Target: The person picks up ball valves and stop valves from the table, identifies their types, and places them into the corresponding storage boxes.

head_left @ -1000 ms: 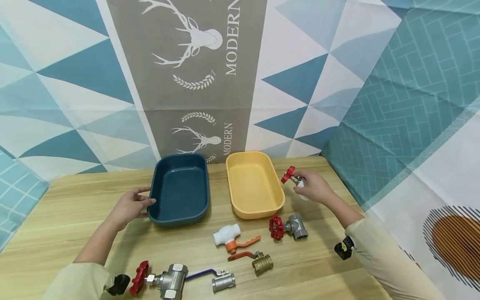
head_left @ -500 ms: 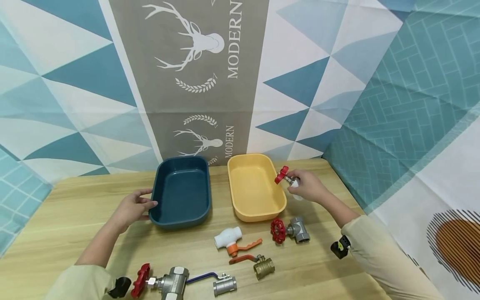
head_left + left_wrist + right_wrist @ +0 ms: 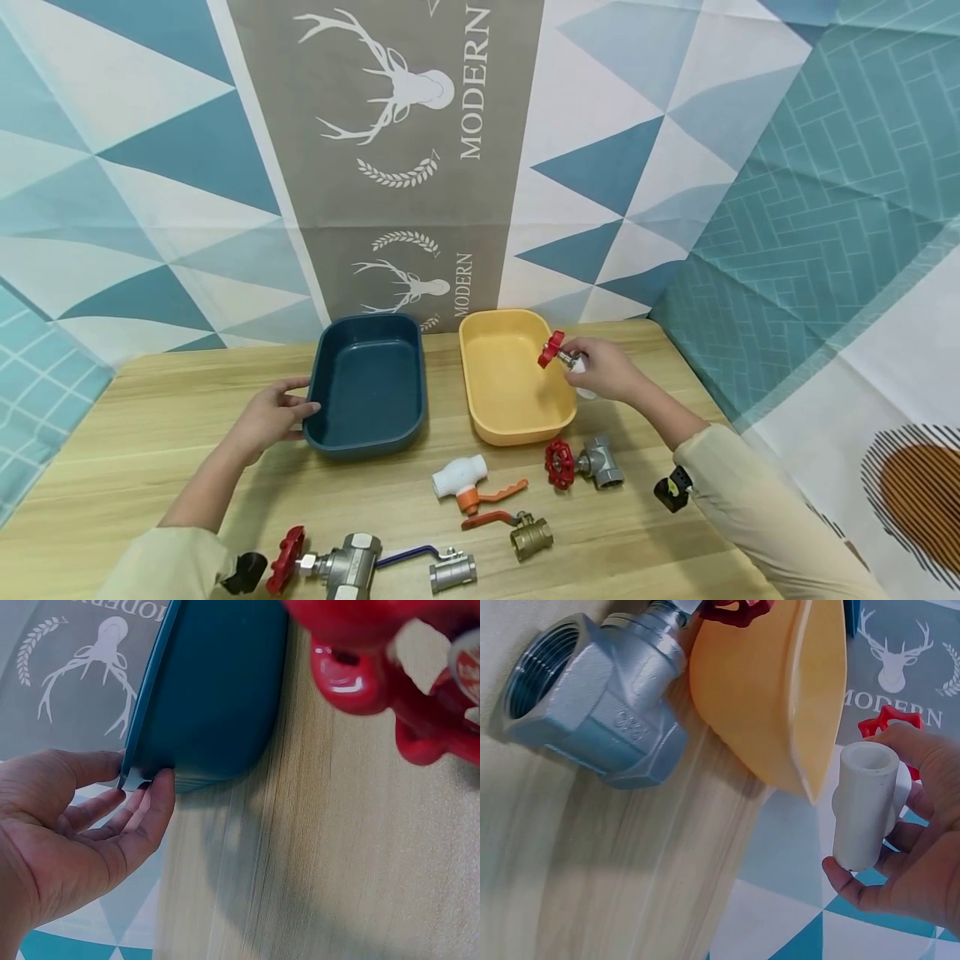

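My left hand (image 3: 272,419) pinches the left rim of a dark blue plastic bin (image 3: 367,387). In the left wrist view, the thumb lies at the rim and the fingers touch the outer wall. My right hand (image 3: 609,371) grips a valve with a white plastic body (image 3: 864,814) and a red handwheel (image 3: 551,349). It holds this valve at the right rim of a yellow bin (image 3: 506,383), with the handwheel over the bin's inside. Both bins have no items in them.
Nearer me lie a grey metal valve with red handwheel (image 3: 600,462), a white valve with orange lever (image 3: 461,478), a brass valve with red-orange lever (image 3: 532,537), a small valve with blue lever (image 3: 453,573) and a large red-wheel valve (image 3: 351,567). A patterned cloth (image 3: 405,192) hangs behind.
My right hand has moved left with the white valve, from beside the yellow bin to its right rim. The left hand keeps its hold on the blue bin. The head view has shifted slightly.
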`<state>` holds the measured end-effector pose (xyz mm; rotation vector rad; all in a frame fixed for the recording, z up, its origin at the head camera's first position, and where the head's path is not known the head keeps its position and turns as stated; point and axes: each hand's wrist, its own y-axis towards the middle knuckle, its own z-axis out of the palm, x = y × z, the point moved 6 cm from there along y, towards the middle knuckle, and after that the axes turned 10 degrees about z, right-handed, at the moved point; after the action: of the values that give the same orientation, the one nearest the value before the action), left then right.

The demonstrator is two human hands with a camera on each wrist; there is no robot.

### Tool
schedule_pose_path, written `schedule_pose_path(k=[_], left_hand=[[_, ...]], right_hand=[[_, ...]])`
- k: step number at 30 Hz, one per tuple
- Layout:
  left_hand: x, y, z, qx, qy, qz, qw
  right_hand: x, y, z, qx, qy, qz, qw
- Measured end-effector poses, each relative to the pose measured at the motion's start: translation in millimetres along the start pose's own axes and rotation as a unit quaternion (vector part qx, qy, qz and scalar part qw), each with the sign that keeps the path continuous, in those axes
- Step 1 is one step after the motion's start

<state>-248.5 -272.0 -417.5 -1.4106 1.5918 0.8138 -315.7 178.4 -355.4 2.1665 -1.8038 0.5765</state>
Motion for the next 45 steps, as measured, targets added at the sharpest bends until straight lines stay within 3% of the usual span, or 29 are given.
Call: schedule_pose_path(k=[45], left_hand=[[-1.7, -0.9, 1.4, -0.001, -0.006, -0.009, 0.9999]], right_hand=[[69, 21, 11, 0.019, -0.027, -0.092, 0.995]])
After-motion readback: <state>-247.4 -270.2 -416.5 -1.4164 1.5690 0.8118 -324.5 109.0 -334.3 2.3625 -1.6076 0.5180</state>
